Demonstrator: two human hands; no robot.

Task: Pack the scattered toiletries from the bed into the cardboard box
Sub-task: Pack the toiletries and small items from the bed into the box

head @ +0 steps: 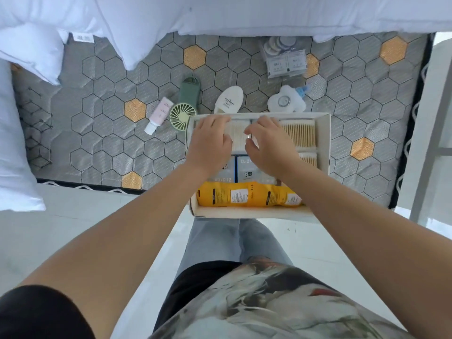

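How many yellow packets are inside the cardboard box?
2, as far as visible: both lie end to end along the cardboard box's near wall, one yellow packet left, the other right. More may be hidden underneath.

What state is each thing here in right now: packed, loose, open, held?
Cardboard box: open, partly filled.
Yellow packet: packed, lying flat.
Cotton swabs: packed.
Pink tube: loose on bed, capped.
Green fan: loose on bed.
White bottle: loose, lying down.
Left hand: inside box, resting on contents.
Right hand: inside box, fingers curled.
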